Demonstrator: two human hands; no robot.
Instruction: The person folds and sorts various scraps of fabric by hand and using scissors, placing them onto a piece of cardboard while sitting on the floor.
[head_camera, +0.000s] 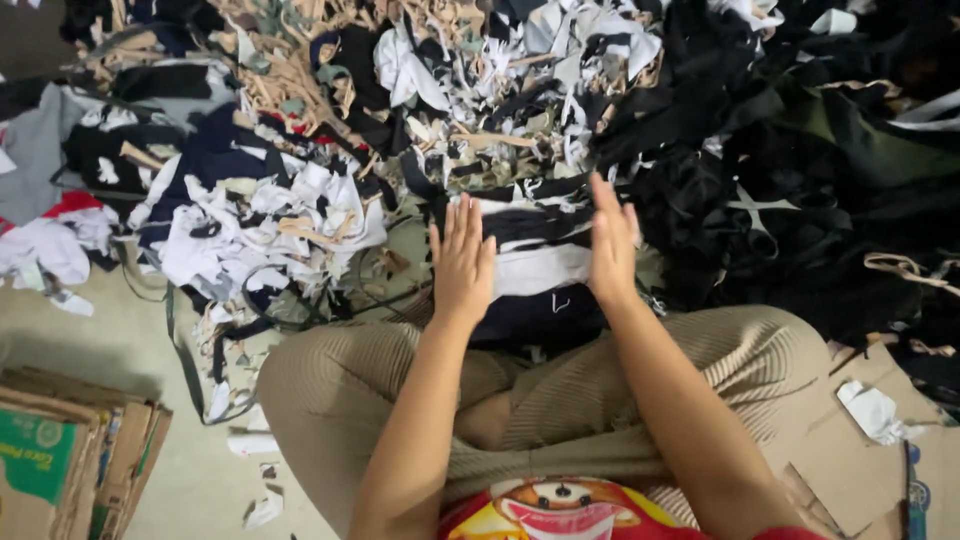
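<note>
Here, both hands lie flat on a small stack of black and white cloth strips that sits just ahead of the crossed legs in beige ribbed trousers. Left hand: palm down on the left edge of the stack, fingers straight and slightly spread, clamped on nothing. Right hand: set on edge against the right side of the stack, fingers straight and held together, pressing inward, gripping nothing. The stack lies between the two palms; its near end, dark navy, touches the trousers. Packages: well left of the left fingers and nearer the body, flattened cardboard cartons lie stacked at the lower left corner, brown with a green printed panel. Right of the right fingers and nearer the body, a flat brown cardboard sheet lies under the right knee, with a crumpled white scrap on it. Edges and room: beyond the fingertips the mixed heap of white, tan and black scraps begins at once; right of the right fingers a black cloth pile crowds close. Open pale floor shows only left of the left hand, between heap and cartons.
</note>
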